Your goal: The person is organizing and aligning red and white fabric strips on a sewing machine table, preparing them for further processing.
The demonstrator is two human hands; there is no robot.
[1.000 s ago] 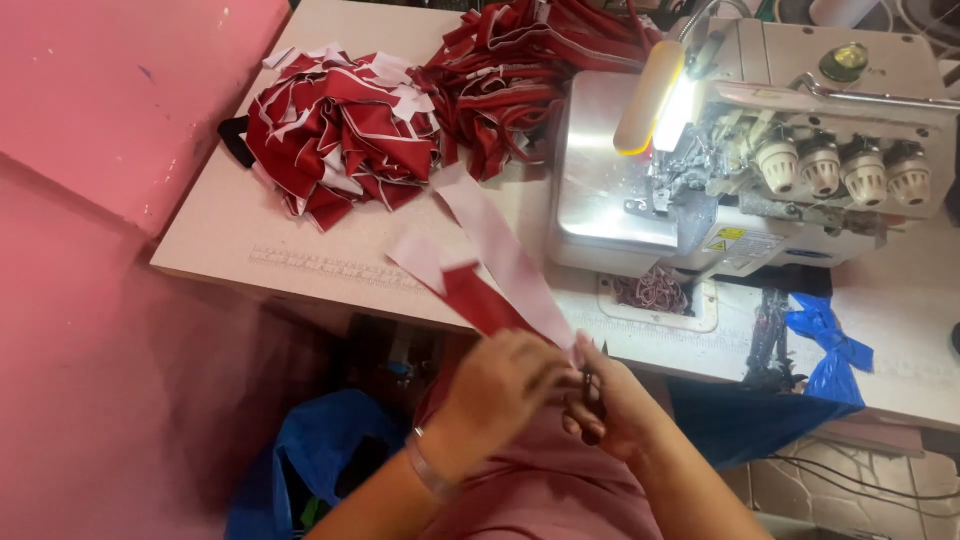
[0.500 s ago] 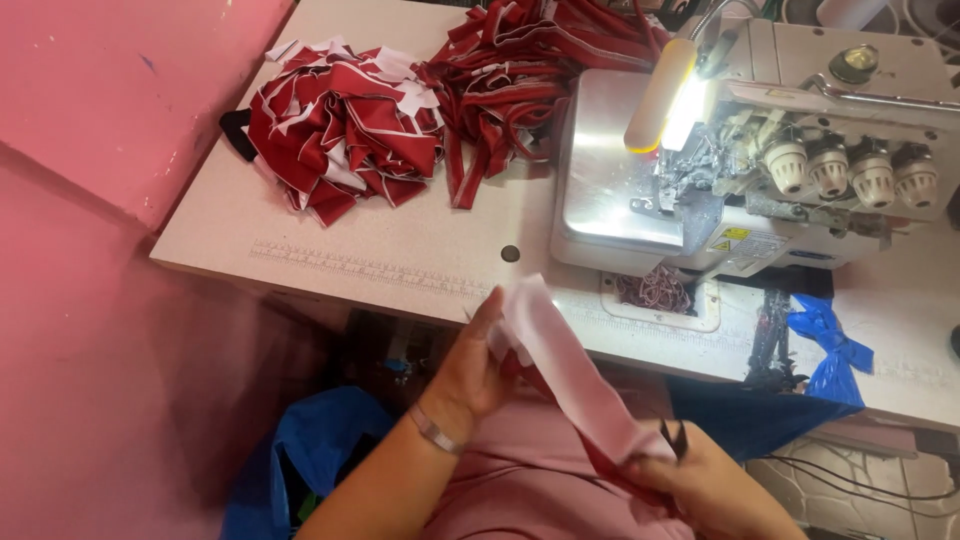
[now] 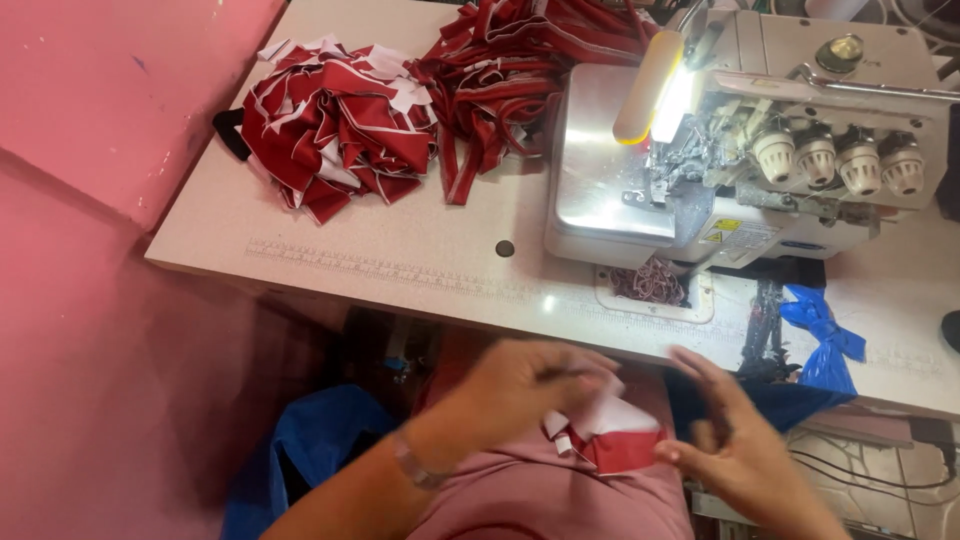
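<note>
My left hand is closed on a folded red and white fabric piece that lies on my lap, below the table's front edge. Just to the right of that piece my right hand hovers with its fingers spread, touching or nearly touching the cloth's right edge. A bracelet sits on my left wrist. On the table above stands a white overlock sewing machine with its lamp lit.
A heap of red and white fabric pieces lies at the table's back left, with a pile of red strips beside it. Thread waste sits under the machine. A blue plastic bag is below left, blue plastic at right.
The long pale strip held up between both hands half a second ago is now folded small on my lap. My right hand has let go and opened.
</note>
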